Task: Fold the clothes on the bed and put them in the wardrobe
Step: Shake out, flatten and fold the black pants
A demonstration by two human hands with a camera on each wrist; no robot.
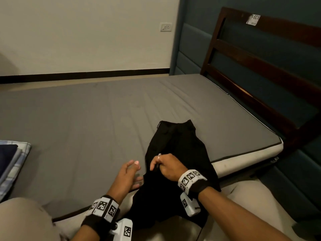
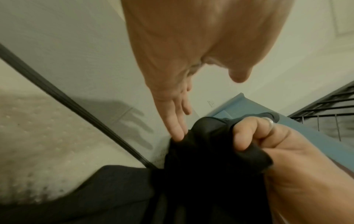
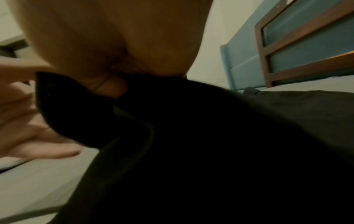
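From the head cam, a black garment (image 1: pixel 175 153) is laid lengthwise on the grey bed (image 1: pixel 86 119), near the corner by the wooden headboard (image 1: pixel 260 54), with its near end draped off the mattress edge toward the person's lap, probably so it can be straightened before a fold gets made. The cloth is pinched mid-length by the right hand (image 1: pixel 165 165), fingers curled into it, most likely to lift a crease line. The left hand (image 1: pixel 127 176) is held just beside the fabric's left edge, fingers loose and spread, nothing gripped, so it looks ready to take hold or smooth. A folded stack (image 1: pixel 10 164) is parked at the far left of the bed, apparently finished stuff kept out of the way. On the left wrist cam, straight fingertips (image 2: pixel 177 133) are seen touching the bunched cloth while the ringed hand is clamped round a fold. The right wrist cam is mostly filled with dark fabric, a fold tucked under curled fingers (image 3: pixel 110 86). No wardrobe is seen anywhere.
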